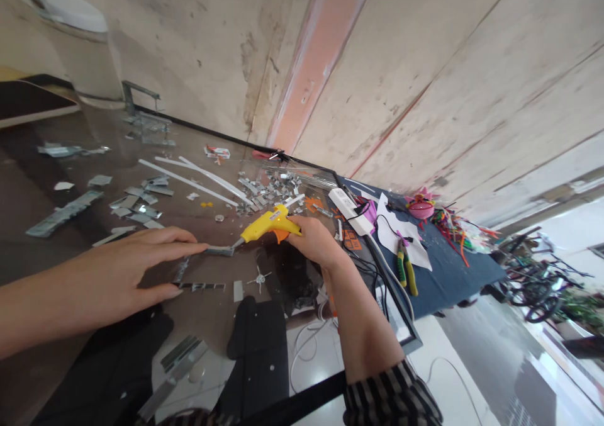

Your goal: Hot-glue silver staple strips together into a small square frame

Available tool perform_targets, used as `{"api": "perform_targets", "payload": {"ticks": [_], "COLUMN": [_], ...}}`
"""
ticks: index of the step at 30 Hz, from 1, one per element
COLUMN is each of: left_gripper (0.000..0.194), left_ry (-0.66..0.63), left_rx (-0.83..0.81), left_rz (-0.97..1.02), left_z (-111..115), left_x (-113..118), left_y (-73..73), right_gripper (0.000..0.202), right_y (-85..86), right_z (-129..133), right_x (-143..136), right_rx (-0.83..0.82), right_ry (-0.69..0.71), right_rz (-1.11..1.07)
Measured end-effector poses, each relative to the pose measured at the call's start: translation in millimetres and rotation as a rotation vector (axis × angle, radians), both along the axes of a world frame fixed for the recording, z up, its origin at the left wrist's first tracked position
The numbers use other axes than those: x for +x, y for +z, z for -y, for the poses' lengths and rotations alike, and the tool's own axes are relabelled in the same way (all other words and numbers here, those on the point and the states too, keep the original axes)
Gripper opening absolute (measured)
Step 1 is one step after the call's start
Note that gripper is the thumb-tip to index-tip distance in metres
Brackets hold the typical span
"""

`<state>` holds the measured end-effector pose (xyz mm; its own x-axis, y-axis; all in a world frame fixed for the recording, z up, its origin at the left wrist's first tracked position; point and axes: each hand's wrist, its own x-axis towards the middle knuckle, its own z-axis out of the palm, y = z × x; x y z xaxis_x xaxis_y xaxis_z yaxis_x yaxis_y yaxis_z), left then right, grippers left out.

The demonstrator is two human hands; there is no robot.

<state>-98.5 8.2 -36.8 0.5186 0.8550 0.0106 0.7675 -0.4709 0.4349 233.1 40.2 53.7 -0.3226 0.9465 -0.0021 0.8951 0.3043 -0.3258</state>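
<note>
My right hand [311, 240] is wrapped round the handle of a yellow hot glue gun [264, 223] with an orange trigger. Its nozzle meets the right end of a small grey strip [219, 250] on the glass tabletop. From the left, my left hand [141, 259] reaches in with fingers stretched out, fingertips touching that strip's left end. The thumb lies apart, beside a darker notched strip [202, 285]. A short strip [182, 269] stands between the two, partly behind the hand. Just right of these lie a pale rectangular piece [238, 291] and a small star-shaped piece [259, 279].
Silvery cut pieces [274, 190] and long white sticks [189, 184] lie farther back. A white power strip [350, 212] and cables sit at the right edge. On the blue-covered surface beyond are green-handled pliers [406, 270] and white paper [401, 234]. A wall [202, 55] rises behind.
</note>
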Motion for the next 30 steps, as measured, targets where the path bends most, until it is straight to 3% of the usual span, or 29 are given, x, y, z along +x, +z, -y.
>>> {"api": "perform_targets", "payload": {"ticks": [24, 30], "left_gripper": [0.059, 0.06], "left_ry": [-0.026, -0.009], "left_rx": [0.01, 0.026], "left_rz": [-0.002, 0.003], "left_z": [-0.5, 0.2], "left_x": [0.2, 0.9], "left_y": [1.5, -1.3], "right_gripper": [0.031, 0.031], "right_y": [-2.1, 0.4], "right_z": [-1.6, -1.7], "right_x": [1.8, 4.3], "right_rx": [0.011, 0.039], "right_ry": [0.017, 0.013], "right_rz": [0.05, -0.044]}}
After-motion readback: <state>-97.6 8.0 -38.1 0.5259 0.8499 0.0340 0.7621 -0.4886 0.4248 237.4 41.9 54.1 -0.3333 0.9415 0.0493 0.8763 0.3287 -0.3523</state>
